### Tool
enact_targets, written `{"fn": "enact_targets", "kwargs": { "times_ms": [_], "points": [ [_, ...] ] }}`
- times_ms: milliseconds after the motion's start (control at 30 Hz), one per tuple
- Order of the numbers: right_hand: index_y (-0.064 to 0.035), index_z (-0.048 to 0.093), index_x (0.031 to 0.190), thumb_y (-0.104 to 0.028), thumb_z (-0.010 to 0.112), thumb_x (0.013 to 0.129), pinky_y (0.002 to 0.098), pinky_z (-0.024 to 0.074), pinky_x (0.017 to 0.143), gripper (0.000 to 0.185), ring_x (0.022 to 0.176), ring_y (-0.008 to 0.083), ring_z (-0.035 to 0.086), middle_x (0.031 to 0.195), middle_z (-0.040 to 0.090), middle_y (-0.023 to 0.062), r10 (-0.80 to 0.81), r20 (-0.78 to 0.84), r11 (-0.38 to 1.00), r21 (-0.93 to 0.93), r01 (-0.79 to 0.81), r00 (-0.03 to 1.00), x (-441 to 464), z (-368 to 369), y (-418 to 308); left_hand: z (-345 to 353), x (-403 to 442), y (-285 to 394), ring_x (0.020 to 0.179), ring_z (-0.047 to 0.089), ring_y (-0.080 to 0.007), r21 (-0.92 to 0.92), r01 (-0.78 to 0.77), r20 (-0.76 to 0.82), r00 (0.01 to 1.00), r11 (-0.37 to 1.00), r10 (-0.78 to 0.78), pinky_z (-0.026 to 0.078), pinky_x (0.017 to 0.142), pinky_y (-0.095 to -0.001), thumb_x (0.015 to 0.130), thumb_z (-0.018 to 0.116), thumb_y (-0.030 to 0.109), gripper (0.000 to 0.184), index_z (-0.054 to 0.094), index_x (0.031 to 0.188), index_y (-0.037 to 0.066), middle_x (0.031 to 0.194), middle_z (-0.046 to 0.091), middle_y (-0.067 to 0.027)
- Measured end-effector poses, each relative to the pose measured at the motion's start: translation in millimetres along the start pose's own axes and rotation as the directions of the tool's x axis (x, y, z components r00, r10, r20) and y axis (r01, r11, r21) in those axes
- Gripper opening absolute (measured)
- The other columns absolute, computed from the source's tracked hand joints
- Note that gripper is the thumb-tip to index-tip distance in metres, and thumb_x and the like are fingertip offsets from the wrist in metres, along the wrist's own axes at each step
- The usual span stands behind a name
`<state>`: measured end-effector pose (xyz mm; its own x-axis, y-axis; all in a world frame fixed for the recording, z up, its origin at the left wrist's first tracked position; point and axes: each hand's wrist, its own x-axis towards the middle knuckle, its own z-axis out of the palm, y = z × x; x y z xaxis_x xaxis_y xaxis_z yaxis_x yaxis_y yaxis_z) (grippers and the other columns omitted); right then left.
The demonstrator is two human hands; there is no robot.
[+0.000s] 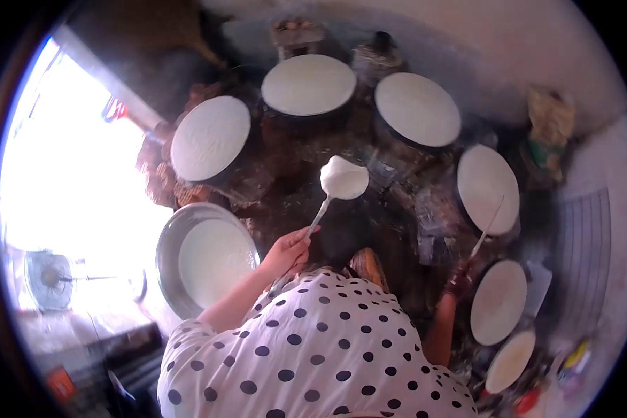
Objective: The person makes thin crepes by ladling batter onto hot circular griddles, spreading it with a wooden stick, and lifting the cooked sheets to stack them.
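My left hand (289, 254) is closed round the handle of a ladle (317, 216). Its bowl carries thick white batter (344, 178) and hangs over the dark middle of the work area. Left of my forearm stands a wide metal basin (168, 261) with white liquid (216, 259) in it. On the right, my right hand (458, 282) grips a thin, stick-like tool (482, 238). The tool's tip reaches over a round white-topped pan (488, 188). Another white-topped pan (499, 302) lies just right of that hand.
Further white-topped pans stand in an arc ahead: left (211, 138), middle (308, 85) and right (418, 109). A smaller pale disc (511, 361) is at lower right. A fan (49, 280) stands by the bright opening at left. A sack (550, 129) leans by the right wall.
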<state>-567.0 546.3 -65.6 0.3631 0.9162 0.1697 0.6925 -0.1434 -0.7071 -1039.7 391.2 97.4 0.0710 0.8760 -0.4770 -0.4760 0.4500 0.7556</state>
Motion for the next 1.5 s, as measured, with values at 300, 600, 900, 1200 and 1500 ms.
{"fn": "enact_targets", "kwargs": {
  "times_ms": [300,600,900,1200,1500],
  "points": [
    [-0.0017,0.066,0.085,-0.031,0.069,0.080,0.0338,0.0474,0.062,0.030,0.067,0.0195,0.062,0.074,0.064,0.0063,-0.080,0.540,0.985,0.169,-0.015,0.838,27.6,265.6,-165.3,-81.1,-1.3,13.9,0.038,0.031,-0.0064,-0.541,-0.213,-0.282,0.957,0.814,0.063,0.025,0.035,-0.0210,0.100,0.039,0.018,0.038,0.040,0.137,0.010,0.055,0.033,0.0035],
    [0.0029,0.063,0.096,-0.048,0.071,0.075,0.0358,0.0458,0.068,0.056,0.073,0.0208,0.059,0.080,0.063,0.0106,0.042,0.700,0.951,0.190,-0.242,0.713,101.4,412.3,-330.6,-139.6,19.7,18.9,0.036,0.021,-0.0042,-0.655,-0.313,-0.474,0.879,0.687,-0.052,0.020,0.033,-0.0207,0.102,0.034,0.020,0.038,0.038,0.139,0.014,0.055,0.018,0.0075],
    [-0.0046,0.062,0.089,-0.035,0.074,0.076,0.0325,0.0418,0.052,0.036,0.056,0.0149,0.050,0.064,0.051,0.0019,0.105,0.845,0.971,0.028,-0.238,0.524,152.4,489.9,-384.6,-148.6,27.6,60.6,0.037,0.025,-0.0043,-0.584,-0.488,-0.695,0.713,0.648,-0.090,0.023,0.034,-0.0202,0.100,0.038,0.018,0.040,0.036,0.140,0.011,0.056,0.027,0.0054],
    [0.0018,0.064,0.092,-0.042,0.074,0.072,0.0383,0.0462,0.062,0.050,0.066,0.0187,0.054,0.078,0.062,0.0074,0.131,0.839,0.991,-0.132,-0.036,0.528,-20.7,505.8,-476.9,-147.1,-6.7,33.7,0.035,0.027,-0.0032,-0.493,-0.720,-0.849,0.520,0.488,-0.091,0.024,0.031,-0.0195,0.100,0.036,0.018,0.038,0.036,0.138,0.010,0.056,0.029,0.0063],
    [0.0038,0.060,0.110,-0.049,0.070,0.075,0.0395,0.0479,0.081,0.064,0.096,0.0322,0.063,0.104,0.066,0.0176,-0.269,0.889,0.953,0.191,0.235,0.369,-65.7,710.1,-600.9,-128.7,-40.5,22.3,0.034,0.030,-0.0029,-0.392,-0.820,-0.920,0.350,0.418,-0.175,0.029,0.029,-0.0189,0.100,0.037,0.020,0.035,0.040,0.134,0.010,0.057,0.033,0.0067]
  ]
}}
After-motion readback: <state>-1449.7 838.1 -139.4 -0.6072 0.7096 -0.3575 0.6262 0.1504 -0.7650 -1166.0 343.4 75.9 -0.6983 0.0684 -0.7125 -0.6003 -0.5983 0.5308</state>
